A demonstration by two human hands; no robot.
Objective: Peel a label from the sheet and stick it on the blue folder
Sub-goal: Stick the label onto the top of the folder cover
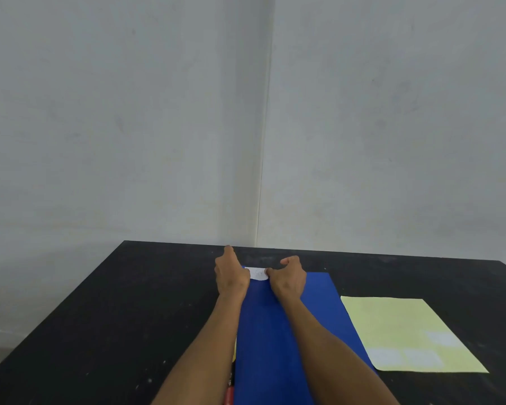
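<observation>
The blue folder [270, 325] lies lengthwise on the black table in front of me. A white label [257, 273] sits on its far end, between my two hands. My left hand [231, 276] rests at the label's left edge with the index finger stretched forward. My right hand [288, 277] touches the label's right edge, thumb and fingers curled. The pale yellow label sheet [406, 331] lies flat to the right of the folder, with a few white labels left near its front. My hands hide the label's ends.
The black table [100, 317] stands in the corner of two grey walls. Something red and yellow [231, 384] peeks out from under the folder's left edge near me.
</observation>
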